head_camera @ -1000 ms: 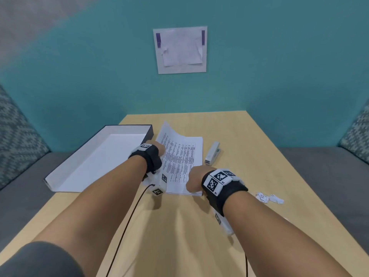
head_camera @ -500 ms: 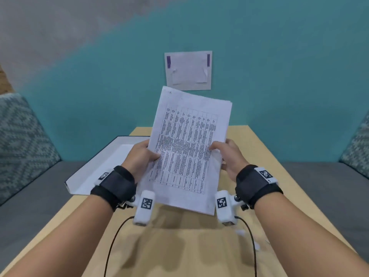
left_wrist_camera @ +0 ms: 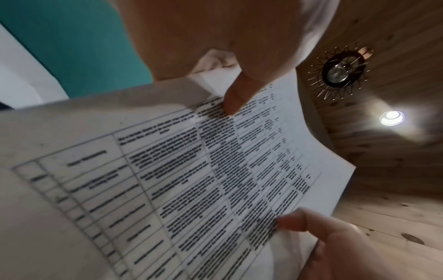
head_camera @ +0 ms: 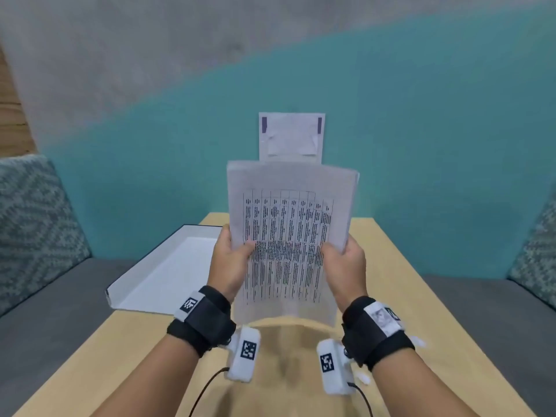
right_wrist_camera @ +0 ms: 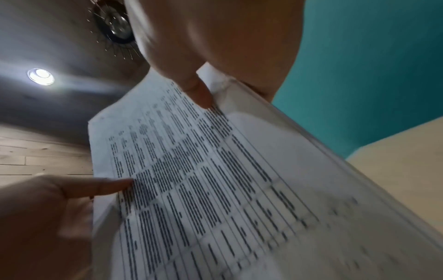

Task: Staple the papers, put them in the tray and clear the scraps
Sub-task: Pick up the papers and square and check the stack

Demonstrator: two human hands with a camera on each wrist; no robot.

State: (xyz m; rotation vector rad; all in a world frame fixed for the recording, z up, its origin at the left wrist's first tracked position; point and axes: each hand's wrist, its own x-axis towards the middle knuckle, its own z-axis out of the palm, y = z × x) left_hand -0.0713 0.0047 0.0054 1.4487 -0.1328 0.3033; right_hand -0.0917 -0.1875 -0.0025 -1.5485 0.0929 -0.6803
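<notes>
A stack of printed papers (head_camera: 285, 236) with a table of text stands upright above the wooden table (head_camera: 391, 266). My left hand (head_camera: 228, 260) grips its left edge, thumb on the front. My right hand (head_camera: 346, 263) grips the right edge the same way. In the left wrist view my left hand (left_wrist_camera: 235, 98) has its thumb pressed on the papers (left_wrist_camera: 191, 180). The right wrist view shows my right hand (right_wrist_camera: 199, 92) pinching the papers (right_wrist_camera: 203, 180). The white tray (head_camera: 168, 272) lies open at the table's left. The stapler and scraps are hidden.
A taped sheet (head_camera: 291, 136) hangs on the teal wall behind. Grey benches with patterned cushions (head_camera: 33, 224) flank the table on both sides. Cables run from the wrist cameras over the near table edge.
Both hands lifted the papers off the table and turned them upright and square in front of me. The view tilted up, so the stapler and scraps dropped out of sight.
</notes>
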